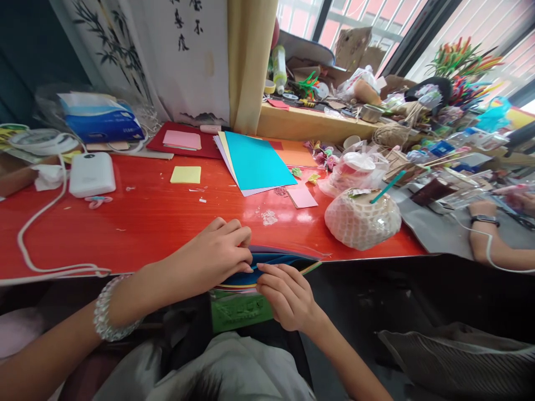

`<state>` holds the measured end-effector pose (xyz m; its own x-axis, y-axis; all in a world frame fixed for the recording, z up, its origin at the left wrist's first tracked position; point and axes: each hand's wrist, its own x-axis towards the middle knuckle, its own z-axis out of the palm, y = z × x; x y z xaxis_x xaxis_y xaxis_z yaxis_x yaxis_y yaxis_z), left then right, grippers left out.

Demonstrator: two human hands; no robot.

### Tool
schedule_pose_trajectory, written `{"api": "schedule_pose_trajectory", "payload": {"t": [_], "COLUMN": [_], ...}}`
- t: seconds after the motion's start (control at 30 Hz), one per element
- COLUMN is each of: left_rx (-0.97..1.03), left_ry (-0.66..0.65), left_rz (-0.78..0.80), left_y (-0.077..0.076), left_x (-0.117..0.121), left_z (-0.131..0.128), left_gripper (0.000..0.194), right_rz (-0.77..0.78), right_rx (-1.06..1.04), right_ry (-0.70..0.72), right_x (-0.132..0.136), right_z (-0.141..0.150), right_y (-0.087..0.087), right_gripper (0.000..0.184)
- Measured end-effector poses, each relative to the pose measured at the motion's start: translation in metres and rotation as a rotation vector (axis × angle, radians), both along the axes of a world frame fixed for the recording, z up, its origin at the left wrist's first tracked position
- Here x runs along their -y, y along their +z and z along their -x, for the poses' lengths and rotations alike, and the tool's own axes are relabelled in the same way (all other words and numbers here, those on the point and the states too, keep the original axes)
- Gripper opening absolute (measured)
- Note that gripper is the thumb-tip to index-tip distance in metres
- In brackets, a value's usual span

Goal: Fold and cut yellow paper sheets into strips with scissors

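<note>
A pack of coloured paper [311, 267] with a green cover [241, 309] sits between my lap and the table's front edge, its top facing me and its sheets fanned slightly apart. My left hand [221, 253] reaches over it from the left, fingers bent and fingertips pinched at the blue sheets. From the right, my right hand [288, 295] pinches the same sheets with thumb and forefinger, its other fingers curled against the front of the pack. The two sets of fingertips nearly meet. Exactly how many sheets they grip is hidden.
Large blue sheets [259, 161], a yellow note square [185, 174] and pink squares [302, 197] lie on the red table [159, 217]. A net-wrapped coconut [363, 218] with a straw stands right. Left are a white power bank [92, 174] and cable. Another person's arm [487, 239] rests far right.
</note>
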<state>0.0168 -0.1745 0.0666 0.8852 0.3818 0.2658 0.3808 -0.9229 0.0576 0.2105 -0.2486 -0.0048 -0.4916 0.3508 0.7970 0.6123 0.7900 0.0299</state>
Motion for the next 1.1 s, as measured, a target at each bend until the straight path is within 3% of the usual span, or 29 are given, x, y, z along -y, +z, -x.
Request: {"api": "schedule_pose_trajectory", "payload": {"t": [1.1], "left_rx": [-0.019], "left_ry": [-0.006], "left_rz": [0.0], "left_y": [-0.0003], "left_x": [-0.002], "left_z": [0.001], "left_gripper": [0.03], "right_rz": [-0.094], "right_rx": [0.043], "right_ry": [-0.039], "right_x": [0.0019], "right_z": [-0.0019], "right_y": [-0.0048], "right_gripper": [0.02]}}
